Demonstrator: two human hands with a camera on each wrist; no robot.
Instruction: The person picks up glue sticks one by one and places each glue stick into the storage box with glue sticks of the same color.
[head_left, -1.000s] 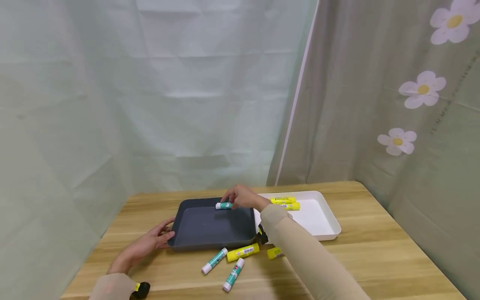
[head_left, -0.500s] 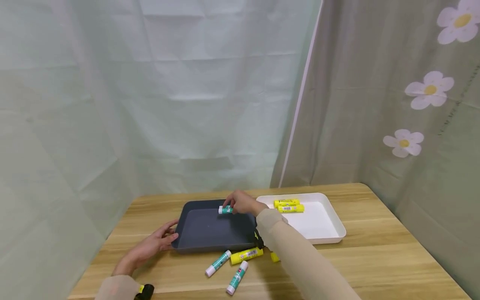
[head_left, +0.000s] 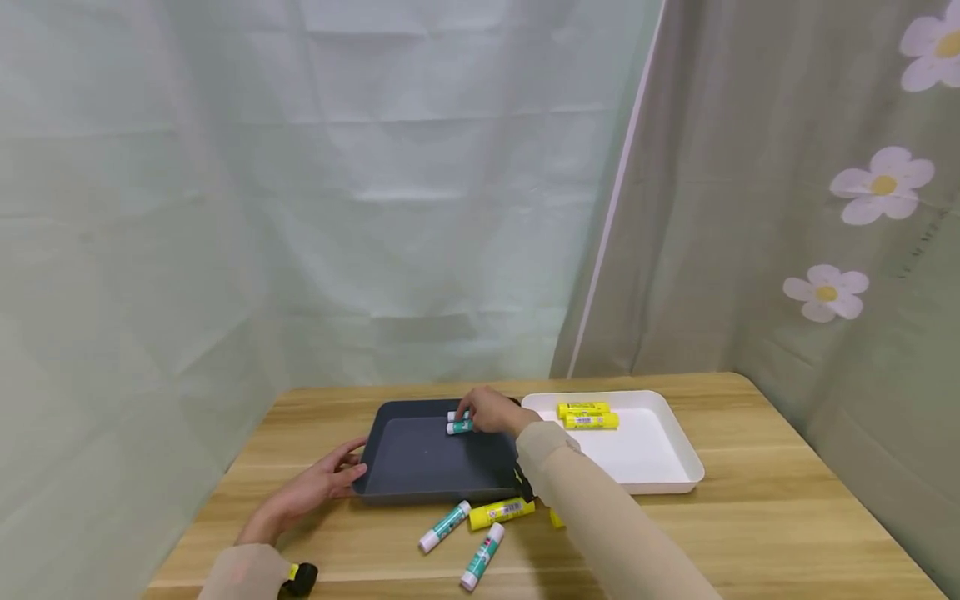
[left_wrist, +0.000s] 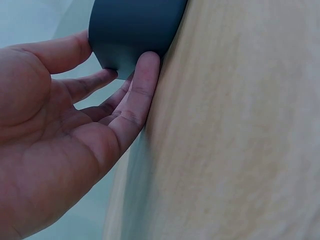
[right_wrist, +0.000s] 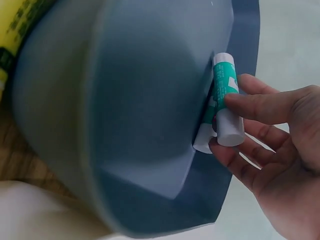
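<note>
My right hand (head_left: 491, 410) pinches a green glue stick (right_wrist: 224, 82) with white ends between thumb and fingers, inside the dark grey tray (head_left: 420, 467). Right beside it, partly hidden behind it in the right wrist view, a second green glue stick (right_wrist: 204, 136) lies on the tray floor. At the tray's left end, the fingertips of my left hand (head_left: 318, 483) touch the outer wall, the fingers spread and mostly straight. On the table in front of the tray lie two more green glue sticks, one angled (head_left: 445, 527) and one closer to me (head_left: 482, 557).
A white tray (head_left: 645, 467) stands right of the dark one, with two yellow tubes (head_left: 591, 421) side by side in it. Another yellow tube (head_left: 501, 512) lies along the dark tray's front, and one more (head_left: 557, 518) is mostly hidden by my right sleeve. Curtains hang behind the table.
My right hand has lowered the green glue stick toward the tray floor, and the end of the second stick now shows behind it. The left hand stays at the tray; the head view has shifted slightly.
</note>
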